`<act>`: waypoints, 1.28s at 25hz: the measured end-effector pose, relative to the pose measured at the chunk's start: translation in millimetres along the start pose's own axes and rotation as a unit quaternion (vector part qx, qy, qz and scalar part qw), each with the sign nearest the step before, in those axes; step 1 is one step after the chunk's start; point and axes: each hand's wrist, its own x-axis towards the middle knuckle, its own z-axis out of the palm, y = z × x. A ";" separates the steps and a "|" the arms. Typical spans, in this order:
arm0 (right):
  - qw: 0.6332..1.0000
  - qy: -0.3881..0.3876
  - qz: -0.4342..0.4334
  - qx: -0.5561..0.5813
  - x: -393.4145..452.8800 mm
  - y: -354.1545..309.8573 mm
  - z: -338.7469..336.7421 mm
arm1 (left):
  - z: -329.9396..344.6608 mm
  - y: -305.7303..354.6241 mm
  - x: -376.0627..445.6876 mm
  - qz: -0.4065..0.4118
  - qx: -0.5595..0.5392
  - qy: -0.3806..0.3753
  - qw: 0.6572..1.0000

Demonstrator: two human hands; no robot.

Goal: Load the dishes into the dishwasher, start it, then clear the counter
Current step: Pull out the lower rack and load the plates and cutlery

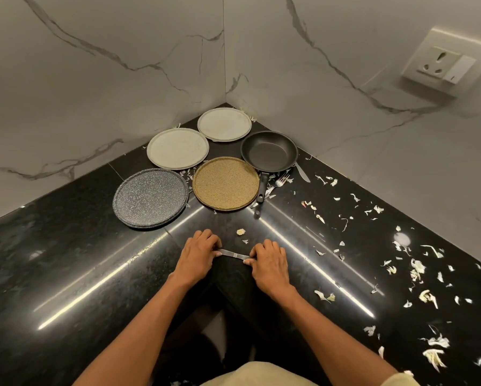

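On the black stone counter [66, 274], in the inner corner where two marble walls [94, 79] meet, a person holds a thin metal utensil [232, 254] between both hands. The left hand [197, 254] has its fingers curled around one end and the right hand [270, 263] pinches the other end, so the piece spans the short gap between them just above the counter's front edge. Which kind of cutlery it is cannot be told, since both ends are hidden in the hands.

Further back, toward the corner, lie four round plates. A dark speckled plate [151, 197] is nearest on the left, with a tan plate [226, 183] just beside it on the right. Behind them is a pale grey plate [178, 148], and a second pale plate [224, 124] sits deepest in the corner. A black frying pan [269, 151] stands to the right of the plates, its handle [262, 188] pointing toward the person and lying close along the tan plate's rim. A fork [281, 181] lies beside the handle, and a knife [302, 172] lies right of the pan.

White vegetable scraps [417, 271] are scattered over the right stretch of the counter, and one small crumb [241, 232] lies just beyond the hands. A wall socket [442, 66] is mounted on the right wall.
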 end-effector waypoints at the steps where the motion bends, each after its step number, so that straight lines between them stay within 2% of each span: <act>1: 1.000 -0.003 -0.011 -0.022 0.8 -1.0 -1.2 | -1.0 -1.1 -1.7 0.001 -0.001 -0.007 1.000; 6: 0.995 0.023 -0.055 -0.077 1.3 -3.7 -5.1 | -2.8 -3.8 -9.1 -0.002 -0.021 -0.009 1.000; 12: 0.992 0.112 -0.039 -0.045 -15.8 9.8 -5.9 | 2.7 -6.1 -35.4 -0.041 -0.080 0.100 0.991; 17: 0.981 0.181 -0.069 -0.019 -38.2 18.6 -15.7 | 3.7 6.3 -60.7 -0.018 -0.108 0.160 0.981; 24: 0.971 0.234 -0.050 0.009 -114.4 41.9 -21.1 | 13.9 47.8 -108.9 0.034 -0.116 0.162 0.979; 32: 0.967 0.254 -0.008 0.005 -260.3 74.6 -22.4 | 47.6 111.1 -209.5 0.091 -0.110 0.125 0.982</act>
